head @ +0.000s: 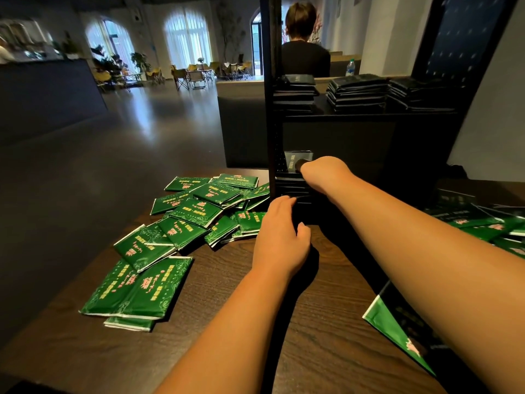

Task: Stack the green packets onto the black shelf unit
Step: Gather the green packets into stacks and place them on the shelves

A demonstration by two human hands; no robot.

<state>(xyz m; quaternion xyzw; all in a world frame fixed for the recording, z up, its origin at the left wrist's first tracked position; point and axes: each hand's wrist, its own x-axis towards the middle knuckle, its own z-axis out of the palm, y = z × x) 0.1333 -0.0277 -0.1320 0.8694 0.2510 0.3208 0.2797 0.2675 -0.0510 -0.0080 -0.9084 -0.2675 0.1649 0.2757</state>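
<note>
Fingers on the right hand point(321, 172) out of sight, tucked down behind the knuckles over a low stack of packets point(294, 163) in the bottom bay of the black shelf unit point(271, 109); cannot tell whether pinching the top packet or only pressing it flat. Fingers point(279, 203) on the left hand point(281, 231) nearly straight, laid against the front of that stack beside the unit's front post, holding nothing.

Loose green packets point(199, 211) heaped on the tabletop point(216, 322) toward its left edge, overlapping and tilted; more to the right of the unit, one near the front right corner. Neat stacks point(358, 92) on the upper shelf.

Probably light, flat and soft-filled, with a glossy wrap: slippery against each other and prone to sliding off a tall pile. Best taken by the long edges, thumb on top and fingers beneath; several at once only if squared up first. Worth keeping a flat palm against the stack face while adding more.
</note>
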